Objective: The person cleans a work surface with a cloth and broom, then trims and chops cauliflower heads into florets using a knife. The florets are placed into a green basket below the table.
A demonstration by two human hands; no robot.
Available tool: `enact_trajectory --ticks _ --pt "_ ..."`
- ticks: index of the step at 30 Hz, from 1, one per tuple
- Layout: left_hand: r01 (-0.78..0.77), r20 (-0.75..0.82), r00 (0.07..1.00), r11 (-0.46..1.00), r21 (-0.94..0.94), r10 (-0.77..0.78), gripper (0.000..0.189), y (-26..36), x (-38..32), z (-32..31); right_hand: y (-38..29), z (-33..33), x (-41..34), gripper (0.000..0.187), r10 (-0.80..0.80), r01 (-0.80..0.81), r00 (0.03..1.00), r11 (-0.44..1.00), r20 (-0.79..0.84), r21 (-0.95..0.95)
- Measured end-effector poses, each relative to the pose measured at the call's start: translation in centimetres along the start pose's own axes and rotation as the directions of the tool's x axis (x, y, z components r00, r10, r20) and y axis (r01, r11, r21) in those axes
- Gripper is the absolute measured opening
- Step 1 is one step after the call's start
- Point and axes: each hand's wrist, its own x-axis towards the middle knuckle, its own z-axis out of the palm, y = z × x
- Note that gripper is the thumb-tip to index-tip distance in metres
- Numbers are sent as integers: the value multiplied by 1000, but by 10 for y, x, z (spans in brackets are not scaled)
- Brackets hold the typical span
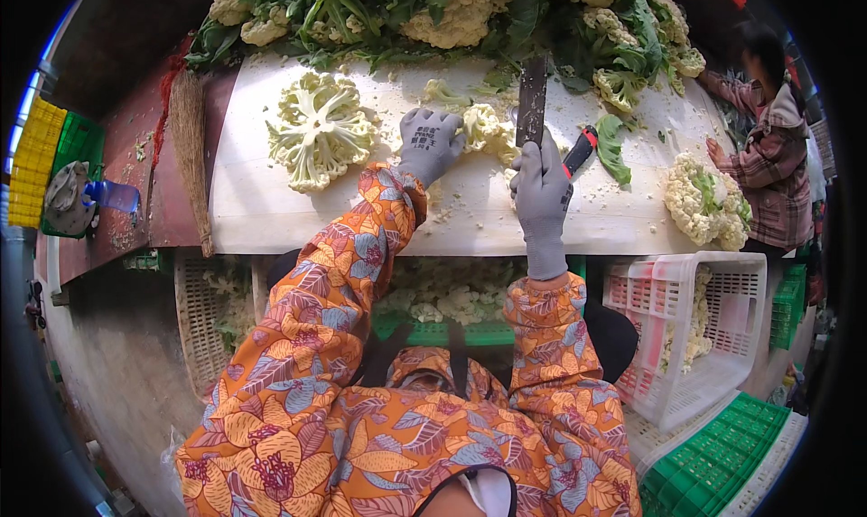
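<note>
My left hand (431,146), in a grey coated glove, rests on the white board (271,222) with its fingers curled. Its thumb side is against cauliflower florets (484,128); whether it grips anything is hidden. In my gloved right hand (543,188) is a knife, its dark, crumb-covered blade (532,100) pointing away from me. A black-and-red handle (580,152) shows just right of that hand, partly hidden by it. Left of my left hand lies a large cauliflower head (320,131), cut stem up. A green leaf (614,150) lies right of the handle.
Leafy cauliflowers (454,19) are heaped along the far side. At right, a person (772,144) stands by another cauliflower head (704,199). A straw broom (188,151) lies left. White crates (718,341), a green crate (718,449) and a floret-filled crate (440,333) sit below the board.
</note>
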Motion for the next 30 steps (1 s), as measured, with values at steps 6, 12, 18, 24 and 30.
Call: enact_trajectory --ticks 6,12,18,24,30 --pt "-154 -288 946 988 12 151 45 -32 -26 -13 52 31 7 34 215 -198 955 975 206 -98" --pt "174 93 981 985 -15 -172 56 -31 -48 -13 47 -12 8 37 328 -358 930 910 167 209" --pt "311 156 944 941 -136 -290 45 -25 -35 -7 3 -6 1 39 -53 52 998 996 15 68" --pt "394 173 918 876 -278 -358 52 -11 -14 -1 74 7 65 28 33 53 974 929 225 -366" --pt "82 -115 988 981 -178 -104 70 -56 -17 -56 13 26 10 26 33 -45 996 986 79 160"
